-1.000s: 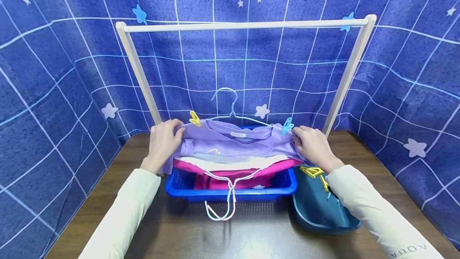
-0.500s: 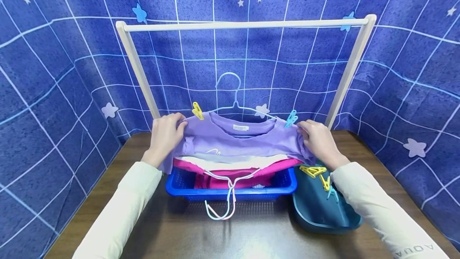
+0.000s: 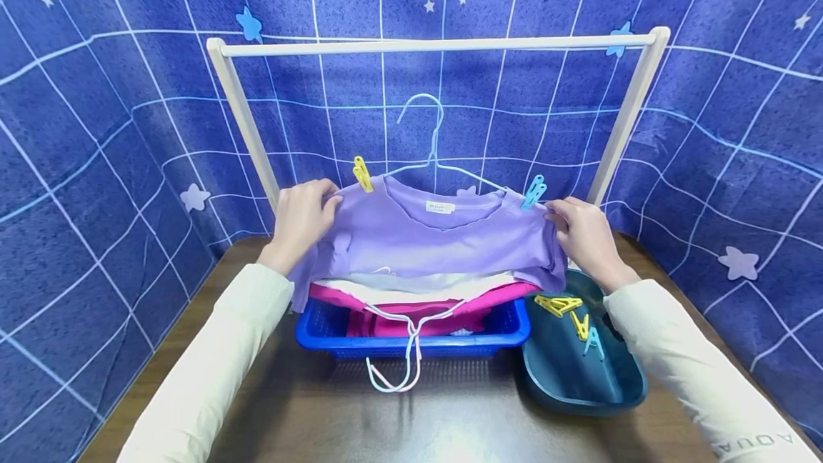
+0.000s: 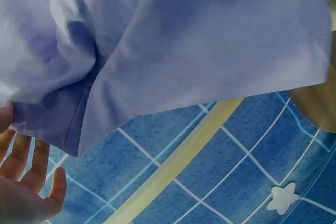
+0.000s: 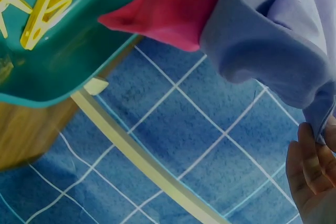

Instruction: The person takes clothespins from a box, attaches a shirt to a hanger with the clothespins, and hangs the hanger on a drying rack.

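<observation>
A purple shirt hangs on a light blue wire hanger, its hook upright below the rack's bar. On its shoulders sit a yellow clothespin at left and a blue clothespin at right. My left hand pinches the left shoulder's outer edge; my right hand pinches the right one. In the left wrist view, the left hand has its thumb and finger on the purple cloth. The right wrist view has the right hand pinching a corner of it.
A blue basket below holds pink and white clothes with further hangers hooking over its front. Right of it, a teal bin contains yellow clothespins and a blue clothespin. Behind stands a white rack on the wooden table.
Both hands have lifted the purple shirt with its hanger upward and slightly to the right, raising the hook nearer the rack's bar. More of the shirt's front shows now.
</observation>
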`<state>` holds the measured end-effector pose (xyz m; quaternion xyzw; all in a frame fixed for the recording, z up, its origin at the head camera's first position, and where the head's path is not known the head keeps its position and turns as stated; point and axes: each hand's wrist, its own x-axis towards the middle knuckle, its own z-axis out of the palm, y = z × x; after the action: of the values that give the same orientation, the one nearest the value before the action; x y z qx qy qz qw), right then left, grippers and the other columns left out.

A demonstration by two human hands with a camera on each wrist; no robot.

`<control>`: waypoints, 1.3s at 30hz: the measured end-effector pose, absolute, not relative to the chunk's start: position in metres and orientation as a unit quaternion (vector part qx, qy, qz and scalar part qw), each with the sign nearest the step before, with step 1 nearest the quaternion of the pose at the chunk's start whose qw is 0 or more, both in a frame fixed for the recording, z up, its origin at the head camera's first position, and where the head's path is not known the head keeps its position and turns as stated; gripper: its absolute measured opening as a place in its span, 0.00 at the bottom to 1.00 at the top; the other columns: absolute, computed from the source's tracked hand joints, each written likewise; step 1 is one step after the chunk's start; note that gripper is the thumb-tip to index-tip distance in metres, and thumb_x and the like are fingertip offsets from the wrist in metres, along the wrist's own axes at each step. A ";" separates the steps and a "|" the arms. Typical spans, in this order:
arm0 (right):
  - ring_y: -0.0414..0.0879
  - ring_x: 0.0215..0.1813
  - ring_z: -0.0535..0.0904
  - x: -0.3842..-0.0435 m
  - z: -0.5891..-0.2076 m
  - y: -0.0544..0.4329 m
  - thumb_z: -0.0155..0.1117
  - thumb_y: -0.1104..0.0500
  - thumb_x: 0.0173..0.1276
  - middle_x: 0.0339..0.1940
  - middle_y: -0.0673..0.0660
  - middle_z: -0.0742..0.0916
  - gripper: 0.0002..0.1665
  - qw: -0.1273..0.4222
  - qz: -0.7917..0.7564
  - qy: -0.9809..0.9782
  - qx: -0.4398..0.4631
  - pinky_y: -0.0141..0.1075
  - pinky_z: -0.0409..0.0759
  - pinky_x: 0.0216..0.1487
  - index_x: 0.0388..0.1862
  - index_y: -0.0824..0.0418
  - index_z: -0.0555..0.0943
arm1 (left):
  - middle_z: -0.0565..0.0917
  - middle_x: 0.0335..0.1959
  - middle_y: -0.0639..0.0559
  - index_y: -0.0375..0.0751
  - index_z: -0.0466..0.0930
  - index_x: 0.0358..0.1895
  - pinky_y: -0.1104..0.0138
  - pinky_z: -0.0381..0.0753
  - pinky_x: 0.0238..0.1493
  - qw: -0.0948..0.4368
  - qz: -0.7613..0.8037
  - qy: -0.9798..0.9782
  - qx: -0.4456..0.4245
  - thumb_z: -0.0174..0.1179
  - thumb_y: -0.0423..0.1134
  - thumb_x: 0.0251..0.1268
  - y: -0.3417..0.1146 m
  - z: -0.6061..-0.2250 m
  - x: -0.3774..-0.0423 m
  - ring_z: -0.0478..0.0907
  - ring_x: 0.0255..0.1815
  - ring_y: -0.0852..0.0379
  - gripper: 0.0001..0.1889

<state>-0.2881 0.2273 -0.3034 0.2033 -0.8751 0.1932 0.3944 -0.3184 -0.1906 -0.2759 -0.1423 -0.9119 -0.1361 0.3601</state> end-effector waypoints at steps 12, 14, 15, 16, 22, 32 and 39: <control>0.58 0.28 0.78 -0.287 -0.280 0.235 0.59 0.70 0.58 0.25 0.63 0.83 0.06 0.423 0.218 -0.862 0.176 0.49 0.71 0.32 0.32 0.67 0.82 | 0.86 0.32 0.44 0.41 0.82 0.34 0.48 0.70 0.38 0.354 -0.133 -0.914 -0.148 0.59 0.42 0.57 -0.178 -0.244 -0.325 0.81 0.35 0.40 0.08; 0.58 0.27 0.78 -0.287 -0.275 0.236 0.59 0.70 0.58 0.25 0.63 0.83 0.06 0.427 0.218 -0.861 0.169 0.50 0.70 0.32 0.32 0.67 0.82 | 0.86 0.32 0.44 0.42 0.82 0.35 0.48 0.69 0.39 0.352 -0.131 -0.915 -0.146 0.59 0.42 0.58 -0.176 -0.238 -0.327 0.81 0.36 0.41 0.08; 0.59 0.27 0.78 -0.287 -0.273 0.237 0.59 0.70 0.57 0.25 0.63 0.83 0.06 0.429 0.217 -0.861 0.167 0.50 0.70 0.32 0.32 0.67 0.82 | 0.86 0.33 0.45 0.42 0.82 0.35 0.48 0.69 0.40 0.350 -0.130 -0.917 -0.144 0.58 0.42 0.58 -0.174 -0.235 -0.327 0.81 0.36 0.40 0.08; 0.59 0.28 0.78 -0.287 -0.271 0.238 0.59 0.70 0.57 0.25 0.63 0.83 0.06 0.432 0.216 -0.860 0.164 0.51 0.70 0.32 0.32 0.67 0.82 | 0.86 0.33 0.45 0.42 0.82 0.36 0.48 0.69 0.40 0.347 -0.129 -0.918 -0.143 0.58 0.42 0.59 -0.172 -0.232 -0.327 0.81 0.37 0.40 0.09; 0.61 0.28 0.78 -0.291 -0.260 0.249 0.60 0.70 0.56 0.26 0.66 0.84 0.06 0.451 0.212 -0.854 0.148 0.51 0.69 0.31 0.32 0.68 0.82 | 0.85 0.36 0.44 0.41 0.81 0.38 0.48 0.69 0.43 0.336 -0.125 -0.922 -0.146 0.56 0.43 0.61 -0.157 -0.215 -0.332 0.80 0.39 0.41 0.10; 0.65 0.34 0.79 -0.290 -0.249 0.262 0.57 0.70 0.57 0.30 0.68 0.85 0.08 0.460 0.222 -0.851 0.125 0.53 0.69 0.37 0.32 0.70 0.82 | 0.85 0.38 0.46 0.41 0.81 0.39 0.51 0.66 0.46 0.338 -0.136 -0.922 -0.134 0.56 0.43 0.62 -0.133 -0.191 -0.341 0.80 0.42 0.43 0.11; 0.56 0.25 0.74 -0.289 -0.246 0.264 0.55 0.67 0.58 0.24 0.65 0.83 0.09 0.460 0.218 -0.853 0.112 0.47 0.66 0.30 0.33 0.69 0.83 | 0.85 0.42 0.46 0.41 0.81 0.41 0.52 0.65 0.48 0.352 -0.143 -0.918 -0.111 0.55 0.44 0.63 -0.122 -0.179 -0.348 0.80 0.44 0.43 0.12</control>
<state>-0.2887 0.2638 -0.2456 0.1122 -0.8532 0.2183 0.4602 -0.3479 -0.1215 -0.1795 -0.1109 -0.9185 -0.1425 0.3519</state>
